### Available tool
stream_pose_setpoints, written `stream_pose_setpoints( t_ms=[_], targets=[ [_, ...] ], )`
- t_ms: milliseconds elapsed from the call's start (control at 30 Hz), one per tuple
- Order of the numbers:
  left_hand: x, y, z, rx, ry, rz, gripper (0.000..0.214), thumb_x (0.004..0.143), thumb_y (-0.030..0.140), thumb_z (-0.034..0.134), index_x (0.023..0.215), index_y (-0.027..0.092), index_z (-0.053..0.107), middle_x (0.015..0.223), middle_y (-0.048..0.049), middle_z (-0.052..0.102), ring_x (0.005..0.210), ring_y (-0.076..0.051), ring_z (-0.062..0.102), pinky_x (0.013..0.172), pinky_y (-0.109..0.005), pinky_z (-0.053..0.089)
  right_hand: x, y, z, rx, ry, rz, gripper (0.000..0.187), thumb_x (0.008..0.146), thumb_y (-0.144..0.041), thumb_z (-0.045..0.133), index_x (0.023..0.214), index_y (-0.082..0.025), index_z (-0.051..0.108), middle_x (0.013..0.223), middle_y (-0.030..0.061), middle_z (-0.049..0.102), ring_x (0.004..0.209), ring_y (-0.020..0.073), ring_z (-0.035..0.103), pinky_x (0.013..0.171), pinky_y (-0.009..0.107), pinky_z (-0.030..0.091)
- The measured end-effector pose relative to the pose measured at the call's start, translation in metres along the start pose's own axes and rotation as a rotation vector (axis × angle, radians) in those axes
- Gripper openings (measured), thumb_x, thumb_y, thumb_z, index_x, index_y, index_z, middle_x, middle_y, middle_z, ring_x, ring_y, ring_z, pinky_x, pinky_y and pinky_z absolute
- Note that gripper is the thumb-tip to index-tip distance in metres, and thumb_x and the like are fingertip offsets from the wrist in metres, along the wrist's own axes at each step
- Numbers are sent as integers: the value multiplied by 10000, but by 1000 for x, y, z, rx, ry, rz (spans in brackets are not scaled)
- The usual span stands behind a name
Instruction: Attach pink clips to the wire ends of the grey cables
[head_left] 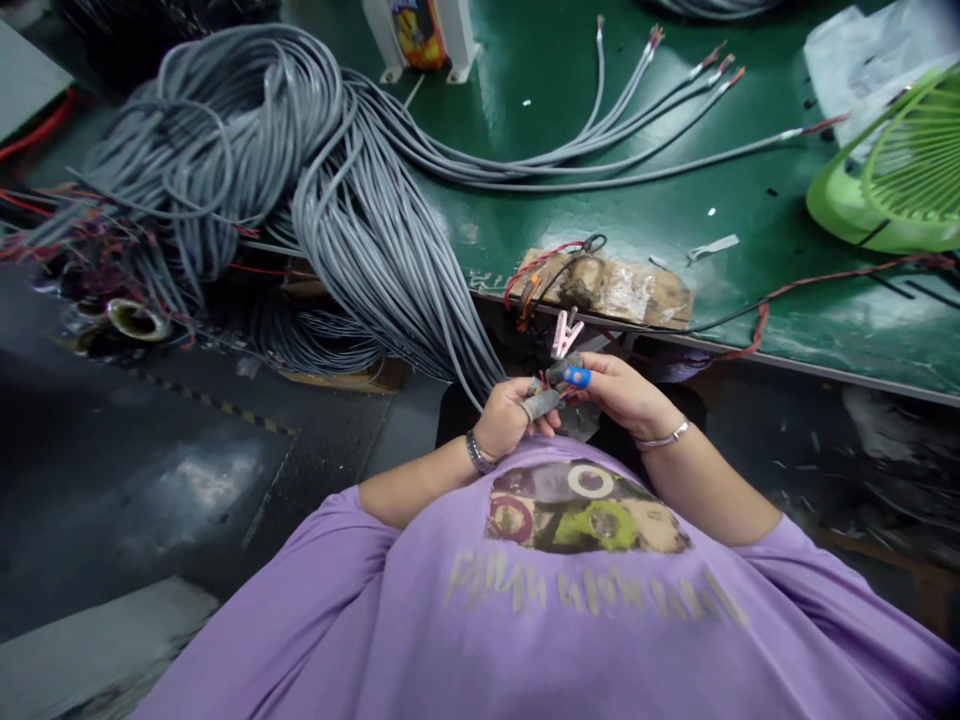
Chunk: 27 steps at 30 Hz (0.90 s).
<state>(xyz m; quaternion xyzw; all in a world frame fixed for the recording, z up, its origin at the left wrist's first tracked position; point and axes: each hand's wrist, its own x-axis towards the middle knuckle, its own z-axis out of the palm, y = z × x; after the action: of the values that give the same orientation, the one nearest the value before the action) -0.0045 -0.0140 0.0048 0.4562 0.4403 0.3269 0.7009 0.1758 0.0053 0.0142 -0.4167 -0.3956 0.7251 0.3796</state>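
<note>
My left hand (pixel 508 416) is closed around the end of a grey cable, with dark covers on its thumb and a finger. Thin reddish wires (pixel 568 389) show between the two hands. My right hand (pixel 616 388) pinches these wires; one finger wears a blue bandage and another a dark cover. Both hands are close together in front of my body, just below the table edge. A thick bundle of grey cables (pixel 397 230) runs down from the table toward my left hand. Just beyond my fingers stands a pink clothespin (pixel 565 335).
On the green table (pixel 517 110) lie several separate cables (pixel 600 182) with stripped ends. A taped cardboard piece (pixel 630 290) sits at the front edge, with red and black leads. At right is a green fan (pixel 892 180); a white stand (pixel 457 40) is at the back.
</note>
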Motion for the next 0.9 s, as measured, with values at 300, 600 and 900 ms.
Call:
stream_pose_setpoints(
  t_ms=[300,600,900],
  targets=[
    [-6,6,4,91,31,26,271,724,371,726,670,143,589,585,-26,668,446,-98,601,411,-175,385,-6,-5,19,-127,14,-87,300,650,-398,829,706,-179,632,636,-7,629,581,121,550,583,267,464],
    [-6,5,3,67,71,24,345,778,464,679,679,142,601,610,-31,679,461,-99,613,410,-178,403,-7,3,24,-116,171,-172,223,679,-349,788,719,-177,651,661,-3,643,588,117,539,589,268,458],
    [-11,5,5,-34,104,28,383,737,511,707,666,153,590,584,-10,660,437,-87,585,412,-183,397,9,19,23,303,333,-50,264,659,-294,773,647,-196,528,561,-62,482,517,76,428,496,205,374]
  ],
)
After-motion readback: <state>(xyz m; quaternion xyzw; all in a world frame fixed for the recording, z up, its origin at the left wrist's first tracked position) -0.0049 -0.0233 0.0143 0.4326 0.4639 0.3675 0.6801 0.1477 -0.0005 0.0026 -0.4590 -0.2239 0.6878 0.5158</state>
